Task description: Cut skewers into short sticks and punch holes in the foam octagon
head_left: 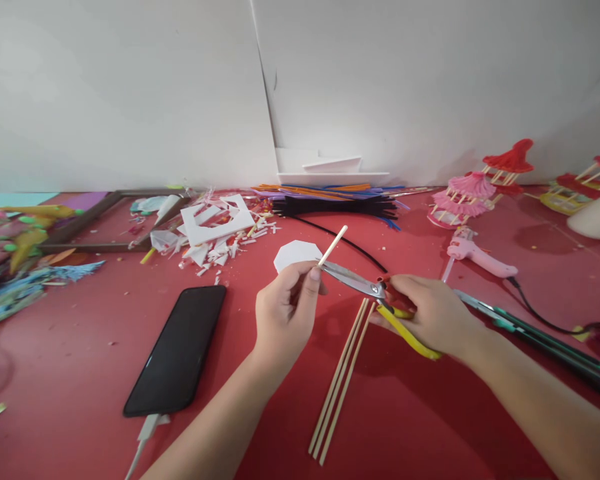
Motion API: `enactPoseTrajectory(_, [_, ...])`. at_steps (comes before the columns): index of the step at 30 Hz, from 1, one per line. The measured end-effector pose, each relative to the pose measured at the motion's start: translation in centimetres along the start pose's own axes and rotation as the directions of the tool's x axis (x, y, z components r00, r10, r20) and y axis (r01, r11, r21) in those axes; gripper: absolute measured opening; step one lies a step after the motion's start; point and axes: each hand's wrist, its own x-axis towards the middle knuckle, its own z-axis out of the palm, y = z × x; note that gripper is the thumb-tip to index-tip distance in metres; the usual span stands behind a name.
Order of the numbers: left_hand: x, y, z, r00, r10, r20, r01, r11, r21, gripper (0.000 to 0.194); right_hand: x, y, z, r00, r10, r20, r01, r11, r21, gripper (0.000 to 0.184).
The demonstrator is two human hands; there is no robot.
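Observation:
My left hand [285,310] pinches a short pale wooden stick [333,245] that points up and to the right. My right hand [430,313] grips scissors [360,283] with yellow and red handles. Their blades close on the stick right beside my left thumb. Three long wooden sticks [339,383] lie on the red table [80,373] just below both hands. A white octagon of foam board [295,255] rests behind my left hand.
A black phone [177,350] on a charging cable lies at the left. Behind it are white foam scraps [215,230], a pile of pipe cleaners [335,200], a pink glue gun [473,257], small pagoda models [463,197] and green-handled cutters [540,337].

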Motion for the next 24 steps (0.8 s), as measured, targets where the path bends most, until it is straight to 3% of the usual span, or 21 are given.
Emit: enactPoseTrajectory(24, [0.11, 0.01, -0.06, 0.999, -0.049, 0.018, 0.050, 0.997, -0.055, 0.019, 0.06, -0.32, -0.10, 1.000, 0.004, 0.024, -0.005, 1.000, 0.010, 0.043])
